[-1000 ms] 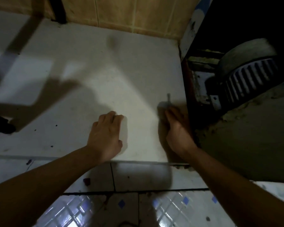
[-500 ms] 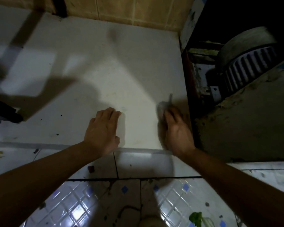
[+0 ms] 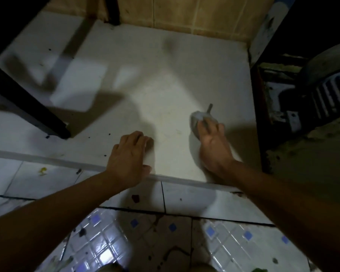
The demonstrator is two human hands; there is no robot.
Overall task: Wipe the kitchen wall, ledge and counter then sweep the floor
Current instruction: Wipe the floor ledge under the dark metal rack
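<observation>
While the left hand (image 3: 129,160) is laid flat with straight fingers near the front edge of the white worktop (image 3: 165,79), the right hand (image 3: 212,146) is curled onto a grey wad of cloth (image 3: 196,119) and presses it against the surface; how tightly the cloth is pinched cannot be told because of blur. Compared with half a second ago, the cloth and right hand are seen shifted slightly away from the worktop's right edge, toward the left hand, and the left hand is found on the same spot at the front lip. More of the dark table leg (image 3: 28,107) is now taken in, far to the left of the left hand.

Edges: the front lip of the worktop is crossed by both wrists. The right edge lies just right of the right hand, with a dark gap and a ribbed grey object (image 3: 330,91) beyond it. The tan tiled wall (image 3: 185,14) closes the worktop well ahead of both hands. Open white surface is noted between the two hands and ahead of them up to the wall. Dark specks are scattered left of the left hand. The tiled floor (image 3: 165,238) is seen below the forearms, with small bits of debris on it.
</observation>
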